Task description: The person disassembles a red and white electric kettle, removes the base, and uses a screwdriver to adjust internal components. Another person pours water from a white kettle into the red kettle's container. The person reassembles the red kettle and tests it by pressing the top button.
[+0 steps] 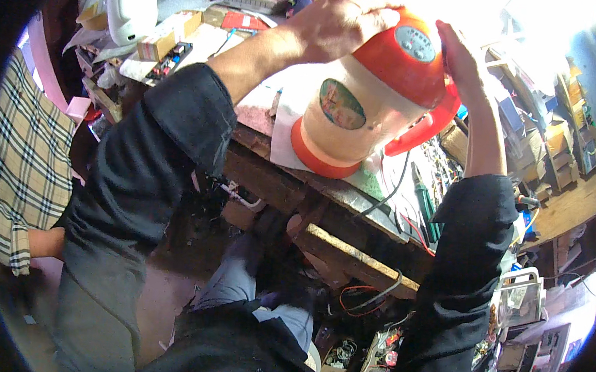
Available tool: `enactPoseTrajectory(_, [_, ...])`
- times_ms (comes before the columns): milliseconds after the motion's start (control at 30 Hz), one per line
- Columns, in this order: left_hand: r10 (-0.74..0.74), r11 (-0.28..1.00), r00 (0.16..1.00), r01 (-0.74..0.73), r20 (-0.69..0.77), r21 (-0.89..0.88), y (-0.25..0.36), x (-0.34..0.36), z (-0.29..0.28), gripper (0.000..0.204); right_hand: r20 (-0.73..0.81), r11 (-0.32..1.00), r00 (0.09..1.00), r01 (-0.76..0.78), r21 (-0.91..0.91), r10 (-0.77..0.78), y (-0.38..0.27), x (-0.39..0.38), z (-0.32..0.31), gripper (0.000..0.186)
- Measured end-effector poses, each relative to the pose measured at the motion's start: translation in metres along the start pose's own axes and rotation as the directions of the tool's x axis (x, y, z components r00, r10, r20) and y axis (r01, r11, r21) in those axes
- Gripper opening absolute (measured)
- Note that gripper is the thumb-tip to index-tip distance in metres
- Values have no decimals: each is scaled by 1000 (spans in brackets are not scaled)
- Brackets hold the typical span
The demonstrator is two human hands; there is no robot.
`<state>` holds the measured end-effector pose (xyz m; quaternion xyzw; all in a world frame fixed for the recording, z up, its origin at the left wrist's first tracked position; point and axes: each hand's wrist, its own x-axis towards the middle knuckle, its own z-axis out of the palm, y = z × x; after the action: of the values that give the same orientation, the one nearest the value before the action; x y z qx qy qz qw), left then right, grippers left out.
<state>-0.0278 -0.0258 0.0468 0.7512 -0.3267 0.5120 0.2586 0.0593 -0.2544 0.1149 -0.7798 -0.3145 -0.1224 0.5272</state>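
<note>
A soymilk maker, with a white jug body, an orange base and a picture on its side, stands tilted at the bench's near edge. Its orange lid carries an oval grey control panel. My left hand grips the lid from the upper left, fingers bent over its top. On the opposite side, my right hand presses against the lid above the red-orange handle. The fingertips of my right hand are partly hidden behind the lid. A white sheet lies under the base.
On the cluttered workbench, a white appliance and a cardboard box stand to the left. Green-handled pliers and loose wires lie right of the jug. Boxed shelves rise further right. A person in a checked shirt is at far left.
</note>
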Motion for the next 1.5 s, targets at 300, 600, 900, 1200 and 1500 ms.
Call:
enactPoseTrajectory(300, [-198,970,968,217,156,-109,16,-1,-9,49,27,990,1000,0,-143,4,-14,-8,-1,41])
enactPoseTrajectory(600, [-133,991,980,131,150,23,22,-1,-12,48,8,991,999,-42,-125,43,-18,-12,0,39])
enactPoseTrajectory(900, [-165,983,974,174,157,-50,23,0,-12,49,19,991,1000,-15,-132,18,-17,-10,0,39])
enactPoseTrajectory(1200, [-175,983,971,181,164,-23,21,-1,-11,48,33,988,999,-3,-153,8,-21,-12,-1,41])
enactPoseTrajectory(1500, [-77,997,989,79,126,-7,11,-1,-6,44,30,990,1000,8,-141,-3,-10,-4,-2,43])
